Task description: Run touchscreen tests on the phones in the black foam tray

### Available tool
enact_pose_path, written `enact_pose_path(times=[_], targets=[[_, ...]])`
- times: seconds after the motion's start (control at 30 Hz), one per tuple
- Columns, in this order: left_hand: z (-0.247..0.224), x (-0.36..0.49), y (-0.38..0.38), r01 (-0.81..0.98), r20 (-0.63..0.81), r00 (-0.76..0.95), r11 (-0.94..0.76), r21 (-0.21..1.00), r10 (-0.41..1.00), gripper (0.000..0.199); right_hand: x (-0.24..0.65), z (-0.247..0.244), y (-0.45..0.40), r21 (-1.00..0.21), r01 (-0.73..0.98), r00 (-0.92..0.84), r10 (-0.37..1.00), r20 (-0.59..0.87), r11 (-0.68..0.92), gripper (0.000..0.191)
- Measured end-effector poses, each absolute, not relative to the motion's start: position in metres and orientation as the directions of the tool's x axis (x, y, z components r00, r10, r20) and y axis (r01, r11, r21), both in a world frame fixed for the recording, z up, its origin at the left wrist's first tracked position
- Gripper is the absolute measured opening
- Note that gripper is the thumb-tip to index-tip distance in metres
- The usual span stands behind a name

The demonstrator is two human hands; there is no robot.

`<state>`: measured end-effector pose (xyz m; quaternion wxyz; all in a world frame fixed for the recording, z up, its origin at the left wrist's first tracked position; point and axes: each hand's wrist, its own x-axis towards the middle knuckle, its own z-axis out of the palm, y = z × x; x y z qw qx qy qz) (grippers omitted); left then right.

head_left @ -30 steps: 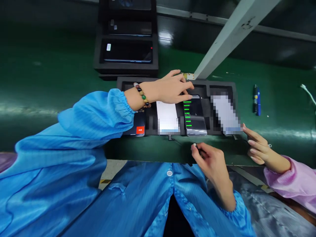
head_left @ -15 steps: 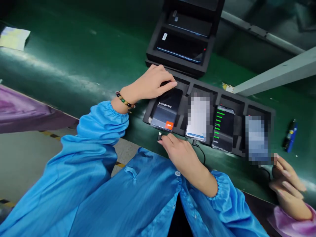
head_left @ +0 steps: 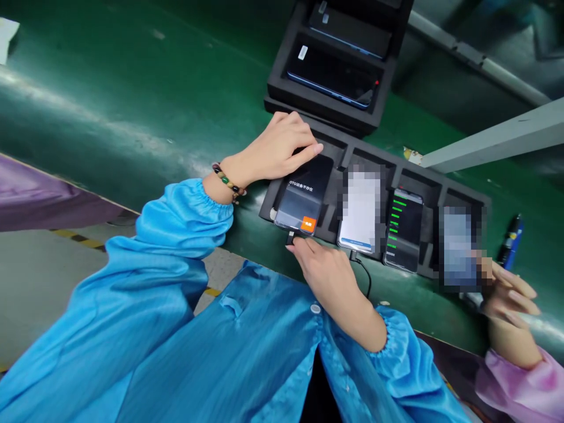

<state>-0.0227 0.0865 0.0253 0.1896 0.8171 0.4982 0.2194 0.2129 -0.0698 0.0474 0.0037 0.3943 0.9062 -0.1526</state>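
The left hand (head_left: pixel 282 147), fingers half curled and seemingly gripping nothing, lies over the top end of a phone (head_left: pixel 304 200); the palm hides whether it presses down. If that hold is light, the phone could slide. The phone lies in the leftmost visible slot of a dark tray (head_left: pixel 348 155) on the green table (head_left: pixel 110 76). Just below its bottom edge is a small black plug (head_left: pixel 289 238), pinched between the right hand's (head_left: pixel 328 273) thumb and fingers. A crooked push could scrape the socket. Further right, a thin cable (head_left: pixel 369 285) at the second phone (head_left: pixel 359 214) could snag if that hand swings outward.
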Motion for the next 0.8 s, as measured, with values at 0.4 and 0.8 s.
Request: enact_pose_path(times=[0.4, 0.8], targets=[[0.021, -0.02, 0.087, 0.691, 0.198, 0.377, -0.417, 0.59, 0.905, 0.054, 0.205, 0.051, -0.066, -0.324, 0.764, -0.628, 0.758, -0.175, 0.558, 0.043], [0.019, -0.023, 0.087, 0.68, 0.179, 0.363, -0.391, 0.62, 0.914, 0.064, 0.313, 0.047, -0.074, -0.403, 0.697, -0.472, 0.803, 0.363, 0.593, 0.016]])
